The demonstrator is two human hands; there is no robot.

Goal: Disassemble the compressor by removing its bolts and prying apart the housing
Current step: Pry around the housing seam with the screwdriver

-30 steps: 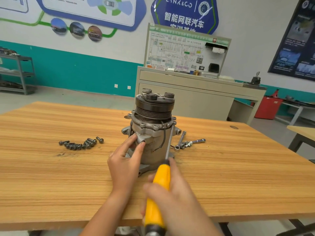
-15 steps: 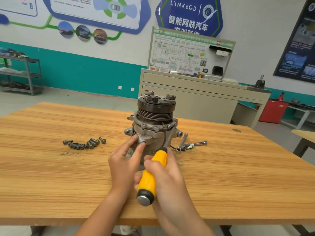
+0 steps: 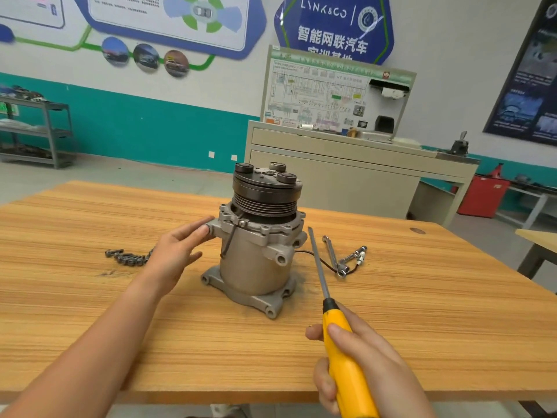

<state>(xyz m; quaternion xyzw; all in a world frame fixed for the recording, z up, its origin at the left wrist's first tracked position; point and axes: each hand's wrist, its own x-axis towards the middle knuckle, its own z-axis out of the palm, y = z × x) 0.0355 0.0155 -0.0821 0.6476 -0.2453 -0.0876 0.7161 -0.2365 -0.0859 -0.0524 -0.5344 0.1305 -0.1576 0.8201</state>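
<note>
The grey metal compressor (image 3: 256,260) stands upright on the wooden table (image 3: 422,321), its black pulley on top. My left hand (image 3: 176,251) touches a lug on the compressor's upper left flange with straight fingers. My right hand (image 3: 358,366) grips the yellow handle of a long screwdriver (image 3: 319,273). Its shaft points up and away, and the tip hangs in the air just right of the compressor, apart from it. Several loose dark bolts (image 3: 126,257) lie in a row on the table, left of my left hand.
A ratchet wrench with a socket (image 3: 346,257) and a thin black wire lie on the table right of the compressor. A beige cabinet (image 3: 331,176) with a wiring board stands behind the table. A grey shelf rack (image 3: 45,131) is at far left.
My right hand pulled the screwdriver out of the compressor's seam and back to the right. The left hand slid from the front of the housing to its upper left lug. The compressor looks turned.
</note>
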